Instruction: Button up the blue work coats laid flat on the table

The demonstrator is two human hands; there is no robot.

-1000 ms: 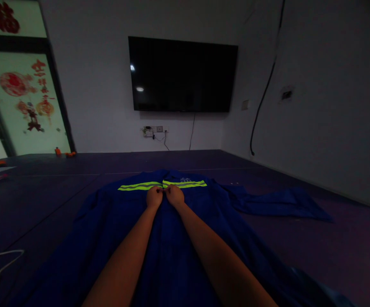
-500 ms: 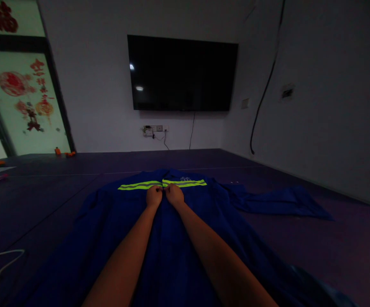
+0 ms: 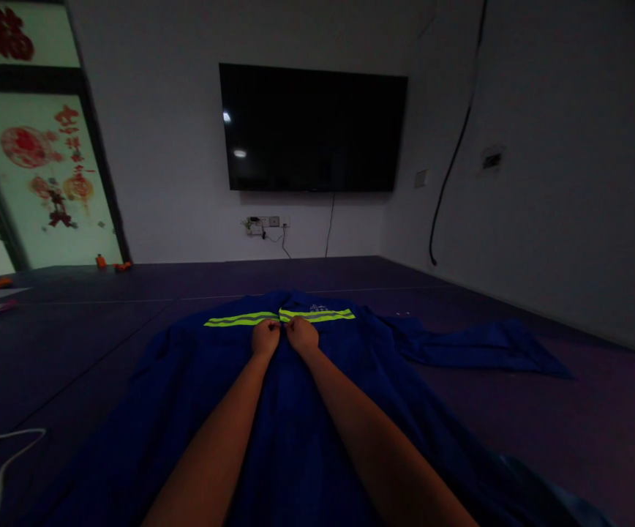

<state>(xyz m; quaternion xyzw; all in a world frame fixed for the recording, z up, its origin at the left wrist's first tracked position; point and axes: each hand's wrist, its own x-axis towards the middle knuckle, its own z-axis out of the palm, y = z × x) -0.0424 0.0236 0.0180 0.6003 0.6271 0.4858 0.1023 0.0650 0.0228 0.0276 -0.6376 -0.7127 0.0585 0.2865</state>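
Note:
A dark blue work jacket point(image 3: 301, 410) lies spread on the floor before me, its collar end away from me. A yellow-green reflective stripe point(image 3: 325, 316) crosses the chest, with small white lettering above its right part. My left hand point(image 3: 265, 337) and my right hand point(image 3: 302, 334) meet at the front opening, just below the stripe. Both have their fingers pinched on the jacket's front edges. Whether a button or a zip lies between the fingertips is too small and dark to tell. One sleeve point(image 3: 482, 345) stretches out to the right.
Dark purple flooring point(image 3: 559, 424) surrounds the jacket. A white cable point(image 3: 7, 454) curls at the lower left. Several orange items, such as one by the door point(image 3: 123, 267), lie at the far left. A television point(image 3: 313, 132) hangs on the far wall above sockets point(image 3: 273, 221).
Both hands stay at the jacket's front opening, with only a very slight shift of hands and view. The jacket lies as before.

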